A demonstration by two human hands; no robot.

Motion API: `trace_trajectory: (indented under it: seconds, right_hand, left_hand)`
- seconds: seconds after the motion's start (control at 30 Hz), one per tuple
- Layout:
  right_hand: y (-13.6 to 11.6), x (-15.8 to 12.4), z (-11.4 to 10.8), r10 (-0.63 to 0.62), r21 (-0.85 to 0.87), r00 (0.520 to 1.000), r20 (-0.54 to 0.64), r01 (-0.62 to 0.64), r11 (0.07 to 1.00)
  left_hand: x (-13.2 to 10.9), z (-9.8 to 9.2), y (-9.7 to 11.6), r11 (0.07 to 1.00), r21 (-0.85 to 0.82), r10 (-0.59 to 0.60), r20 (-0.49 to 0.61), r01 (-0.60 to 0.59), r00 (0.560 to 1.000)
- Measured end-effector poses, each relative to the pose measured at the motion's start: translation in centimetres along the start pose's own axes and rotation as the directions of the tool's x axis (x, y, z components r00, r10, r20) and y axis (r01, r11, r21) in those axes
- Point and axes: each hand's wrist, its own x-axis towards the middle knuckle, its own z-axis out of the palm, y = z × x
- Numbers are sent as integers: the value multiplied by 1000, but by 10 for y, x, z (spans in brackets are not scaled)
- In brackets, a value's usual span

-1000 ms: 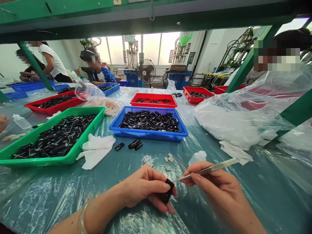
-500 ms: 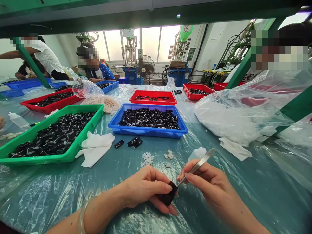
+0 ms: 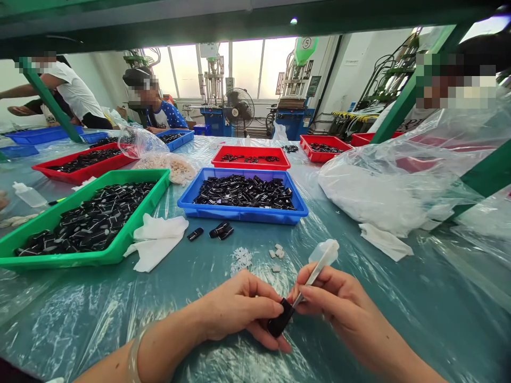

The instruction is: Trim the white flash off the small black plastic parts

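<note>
Between the thumb and fingers of my left hand (image 3: 243, 308) is a small black plastic piece (image 3: 281, 318), tilted over the table. My right hand (image 3: 339, 298) pinches a pair of metal tweezers (image 3: 317, 274), whose tip meets the edge of the black piece. What lies at the tip is too small to make out. Just beyond my hands are a pile of small clear-white bits (image 3: 241, 260) and several whitish blocks (image 3: 277, 251). A translucent white bottle (image 3: 329, 252) lies behind my right hand, partly hidden by it.
A blue tray (image 3: 243, 214) and a green tray (image 3: 80, 259) hold many black pieces. Loose black pieces (image 3: 220, 230) lie before the blue tray. White cloths (image 3: 157, 234) and a big plastic bag (image 3: 371, 197) rest on the plastic-covered table. Co-workers sit around.
My right hand has turned the tweezers to a steeper angle, their upper end swinging left. The black piece has tilted slightly in my left hand, which otherwise stays put.
</note>
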Motion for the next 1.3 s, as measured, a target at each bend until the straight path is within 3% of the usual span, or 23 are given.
trace_trajectory:
  seconds: [1.3]
  right_hand:
    - [6, 2, -1, -17, -22, 999, 34, 18, 1000]
  left_hand:
    - [0, 1, -1, 1000, 6, -25, -4, 25, 1000]
